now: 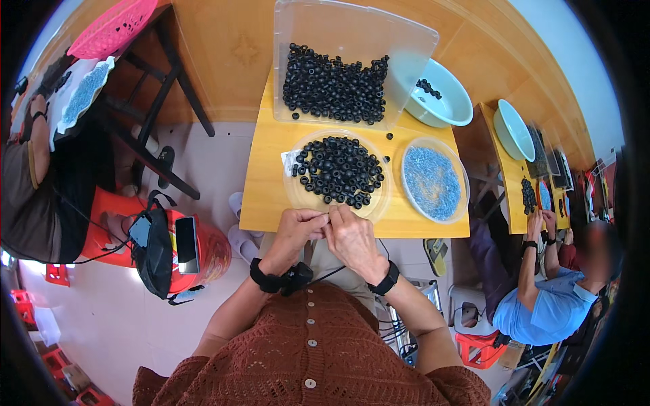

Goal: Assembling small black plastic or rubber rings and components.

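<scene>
My left hand point(296, 233) and my right hand point(352, 242) meet just off the front edge of the yellow table point(264, 196), fingertips pinched together. Whatever lies between them is too small or hidden to make out. Right beyond the fingers sits a round clear tray point(292, 191) heaped with black ring-shaped pieces point(342, 169). To its right lies a round clear dish point(465, 193) of small blue-and-clear bits point(433, 183). Behind stands a clear plastic bin point(352, 34), tilted, holding many more black pieces point(332, 84).
A pale green basin point(440, 111) with a few black pieces sits at the back right. On the left are a red stool point(108, 210), a black bag point(150, 254) and a phone point(187, 245). Other people work at tables on both sides, one in a blue shirt point(542, 308).
</scene>
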Available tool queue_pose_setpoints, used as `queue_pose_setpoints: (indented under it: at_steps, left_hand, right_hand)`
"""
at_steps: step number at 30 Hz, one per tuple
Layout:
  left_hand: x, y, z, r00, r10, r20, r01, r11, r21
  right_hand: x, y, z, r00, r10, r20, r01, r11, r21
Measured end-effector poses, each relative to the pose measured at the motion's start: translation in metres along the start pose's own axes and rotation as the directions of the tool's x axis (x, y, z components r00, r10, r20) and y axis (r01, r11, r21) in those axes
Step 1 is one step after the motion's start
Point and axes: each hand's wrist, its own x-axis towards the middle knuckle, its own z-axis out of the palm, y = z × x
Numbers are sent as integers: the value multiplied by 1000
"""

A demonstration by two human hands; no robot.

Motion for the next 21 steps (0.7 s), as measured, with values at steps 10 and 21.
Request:
queue_pose_setpoints:
  at_steps: [10, 21]
  left_hand:
    - [0, 9, 3, 998, -62, 20, 62, 998, 1]
    - [7, 13, -16, 998, -45, -36, 45, 999, 11]
  right_hand:
    - [3, 30, -10, 993, 118, -29, -111, 976, 189]
    - [111, 199, -142, 728, 649, -221, -114, 433, 894]
